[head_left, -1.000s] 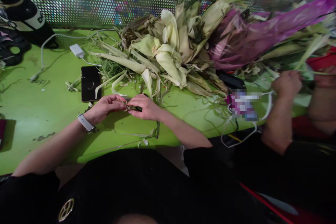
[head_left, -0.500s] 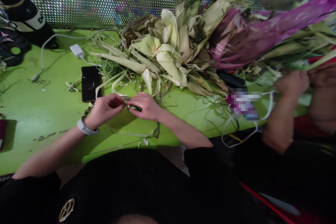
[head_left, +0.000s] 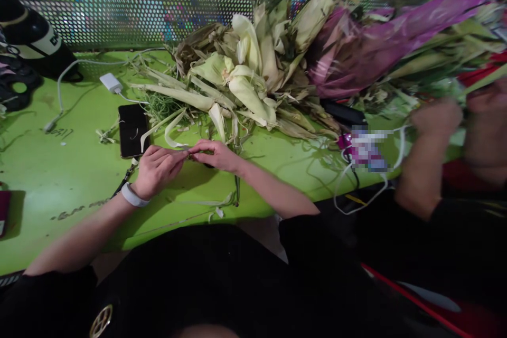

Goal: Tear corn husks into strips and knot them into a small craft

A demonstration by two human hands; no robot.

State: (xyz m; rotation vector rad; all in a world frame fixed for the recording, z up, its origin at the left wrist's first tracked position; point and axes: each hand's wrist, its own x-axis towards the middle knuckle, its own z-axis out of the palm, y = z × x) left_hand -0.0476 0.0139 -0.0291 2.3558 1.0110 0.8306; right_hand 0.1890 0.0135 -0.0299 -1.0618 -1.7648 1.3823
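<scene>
Above the near part of the green table, my left hand (head_left: 160, 169) is closed, its fingertips pinched together and meeting those of the other hand. My right hand (head_left: 216, 156) is closed too, with thumb and fingers pressed at the same spot. Whatever small piece sits between the fingertips is mostly hidden, with only a dark bit showing under my right hand. Pale curled husk strips (head_left: 173, 132) lie just beyond the fingers. A black phone (head_left: 133, 132) rests beside my left hand. Farther back is a big heap of corn husks (head_left: 253, 90).
A purple plastic bag (head_left: 372, 58) lies over husks at the right. Beside me, a co-worker's hand (head_left: 438, 119) is near a white cable (head_left: 401, 150). A white adapter (head_left: 111, 83) and a black bottle (head_left: 35, 37) stand at the left, before a perforated metal screen (head_left: 119, 5).
My left hand has turned so its back faces up more, and its fingers now lie over the held piece. The dark green bit in my right hand is less visible. The view shifted slightly.
</scene>
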